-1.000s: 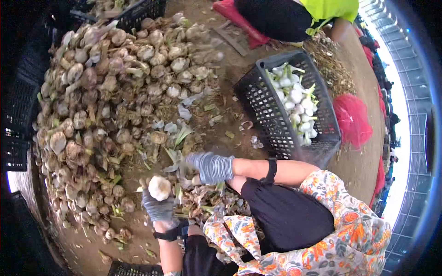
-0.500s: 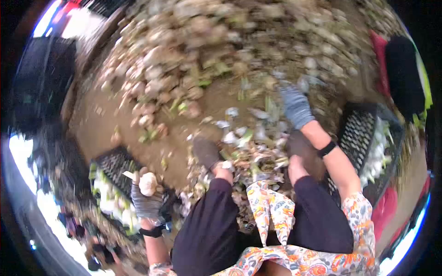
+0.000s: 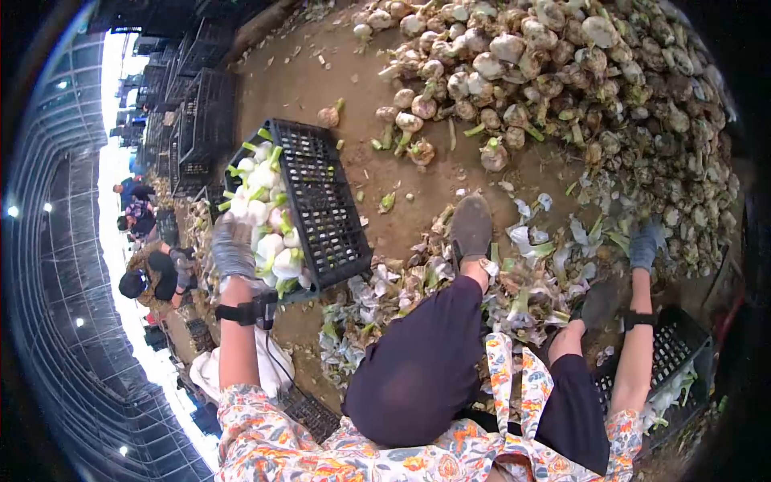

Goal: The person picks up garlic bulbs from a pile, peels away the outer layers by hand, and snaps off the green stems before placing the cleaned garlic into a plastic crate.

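My left hand (image 3: 232, 246), in a grey glove, is at the outer side of a black plastic crate (image 3: 333, 205), next to the trimmed white garlic bulbs (image 3: 269, 213) in it. Its fingers are blurred, and no bulb shows in it. My right hand (image 3: 645, 244), also gloved, reaches to the near edge of a large heap of untrimmed garlic (image 3: 586, 64). Whether its fingers are closed on anything cannot be made out. Loose garlic skins (image 3: 530, 241) lie between the right hand and my feet.
A second black crate (image 3: 671, 353) with white garlic stands beside my right leg. Stacked black crates (image 3: 205, 120) line the far left. Several people (image 3: 165, 269) sit farther off at the left. A few single bulbs (image 3: 329, 116) lie on the dirt floor (image 3: 313, 88).
The view has swung left. The garlic bulb held in my left hand earlier no longer shows there, and that hand is now at the crate. My right hand remains by the heap.
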Available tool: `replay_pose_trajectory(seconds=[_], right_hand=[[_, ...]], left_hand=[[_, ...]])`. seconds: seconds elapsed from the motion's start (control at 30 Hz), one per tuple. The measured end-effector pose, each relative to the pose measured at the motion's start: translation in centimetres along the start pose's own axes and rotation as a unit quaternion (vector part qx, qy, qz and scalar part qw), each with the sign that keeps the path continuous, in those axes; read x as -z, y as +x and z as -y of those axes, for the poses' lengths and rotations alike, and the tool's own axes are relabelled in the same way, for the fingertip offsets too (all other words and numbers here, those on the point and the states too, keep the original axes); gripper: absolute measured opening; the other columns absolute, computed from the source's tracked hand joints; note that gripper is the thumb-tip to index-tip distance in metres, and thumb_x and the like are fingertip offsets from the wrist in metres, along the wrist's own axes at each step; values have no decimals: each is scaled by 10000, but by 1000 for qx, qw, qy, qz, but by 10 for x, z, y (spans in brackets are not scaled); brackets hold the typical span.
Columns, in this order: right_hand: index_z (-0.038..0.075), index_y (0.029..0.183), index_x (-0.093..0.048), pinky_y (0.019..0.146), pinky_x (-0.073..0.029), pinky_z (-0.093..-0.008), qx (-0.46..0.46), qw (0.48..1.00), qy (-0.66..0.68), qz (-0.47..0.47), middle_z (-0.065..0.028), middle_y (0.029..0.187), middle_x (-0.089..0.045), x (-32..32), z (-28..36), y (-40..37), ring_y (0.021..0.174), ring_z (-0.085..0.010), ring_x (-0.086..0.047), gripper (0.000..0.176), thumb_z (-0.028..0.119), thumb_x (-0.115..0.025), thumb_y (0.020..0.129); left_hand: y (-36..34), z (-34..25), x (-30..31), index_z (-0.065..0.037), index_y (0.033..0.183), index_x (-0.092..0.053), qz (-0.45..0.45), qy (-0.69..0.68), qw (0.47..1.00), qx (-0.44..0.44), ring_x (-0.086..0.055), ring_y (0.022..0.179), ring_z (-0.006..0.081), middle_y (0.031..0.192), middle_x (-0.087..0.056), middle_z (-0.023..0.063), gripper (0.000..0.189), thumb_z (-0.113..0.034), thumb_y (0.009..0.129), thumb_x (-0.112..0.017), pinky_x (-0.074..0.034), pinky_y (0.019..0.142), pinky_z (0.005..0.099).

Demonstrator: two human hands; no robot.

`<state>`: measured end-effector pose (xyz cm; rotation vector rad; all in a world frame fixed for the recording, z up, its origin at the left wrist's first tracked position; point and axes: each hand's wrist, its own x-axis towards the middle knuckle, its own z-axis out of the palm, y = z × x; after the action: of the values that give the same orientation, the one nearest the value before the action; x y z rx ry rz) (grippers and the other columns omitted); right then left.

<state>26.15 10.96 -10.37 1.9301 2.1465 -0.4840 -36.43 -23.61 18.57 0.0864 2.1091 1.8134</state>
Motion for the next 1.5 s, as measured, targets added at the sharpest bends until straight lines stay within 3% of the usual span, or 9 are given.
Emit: replay_pose_trajectory(seconds=[0.17, 0.23, 0.3, 0.5, 0.67, 0.73, 0.97, 1.13, 1.5], right_hand=[[23, 1126, -552, 909, -383, -368, 5, 905, 417, -80, -120, 1051, -586, -87, -63, -33, 975, -276, -527, 288, 89, -442, 868], [10, 1089, -573, 875, -403, -364, 23, 773, 632, -59, -113, 980, -628, -152, -90, -49, 910, -271, -562, 265, 83, -441, 870], [-22, 1044, -588, 806, -444, -322, 12, 936, 331, -116, -103, 948, -633, -89, -56, -80, 851, -241, -569, 242, 49, -551, 815], [-49, 1108, -548, 817, -475, -298, -69, 755, 650, 55, -110, 1092, -597, -77, -19, -103, 930, -179, -583, 289, 78, -561, 848], [35, 1118, -582, 848, -452, -359, -65, 834, 531, 138, -160, 1099, -560, 22, 34, -123, 996, -265, -546, 298, 170, -550, 854], [102, 1178, -564, 847, -421, -368, 3, 885, 455, 100, -160, 1094, -564, 35, 42, -127, 987, -288, -528, 334, 211, -542, 864], [-26, 1115, -526, 840, -485, -273, -11, 699, 711, 73, -96, 1060, -613, 85, 74, -131, 986, -142, -583, 308, 103, -613, 849], [-43, 1120, -536, 839, -480, -281, -44, 720, 690, 58, -110, 1051, -619, 89, 57, -134, 955, -157, -591, 317, 86, -605, 839], [-21, 1069, -584, 775, -477, -312, 49, 801, 589, 96, -133, 904, -660, 99, 46, -146, 837, -172, -612, 349, 197, -623, 800]], left_hand=[[42, 48, -13, 28, 1348, -287, -7, 622, 723, -302, -304, 1286, 320, 1402, -284, 224, 614, -209, 854, -563, -233, 1074, 352], [60, 63, -12, 17, 1350, -300, -3, 634, 706, -316, -277, 1301, 353, 1398, -266, 271, 647, -195, 816, -598, -204, 1088, 369], [115, 77, 11, 9, 1275, -417, 62, 642, 699, -308, -487, 1107, 383, 1250, -464, 249, 589, -250, 788, -625, -394, 938, 397], [165, 42, 23, -23, 1215, -492, 117, 717, 666, -171, -575, 949, 355, 1076, -597, 224, 532, -249, 756, -635, -447, 804, 401], [19, 0, -128, 32, 1180, -508, 170, 611, 676, -376, -526, 1055, 292, 1153, -554, 165, 421, -102, 800, -631, -402, 925, 359], [-66, 10, -202, -7, 1240, -476, 377, 350, 848, -124, -512, 1086, 211, 1208, -527, 104, 442, -24, 818, -608, -405, 942, 315], [-246, 135, -349, -133, 1414, -234, 716, 172, 676, 25, -428, 1191, 263, 1345, -400, 116, 965, -28, 632, -788, -423, 943, 363], [-272, 174, -379, -44, 1346, -354, 719, 164, 652, -174, -440, 1158, 255, 1255, -434, 148, 848, -210, 648, -806, -368, 982, 356], [-268, 179, -380, -49, 1339, -341, 642, 13, 700, 311, -607, 859, 187, 1110, -548, 111, 773, -426, 761, -690, -530, 649, 268]])
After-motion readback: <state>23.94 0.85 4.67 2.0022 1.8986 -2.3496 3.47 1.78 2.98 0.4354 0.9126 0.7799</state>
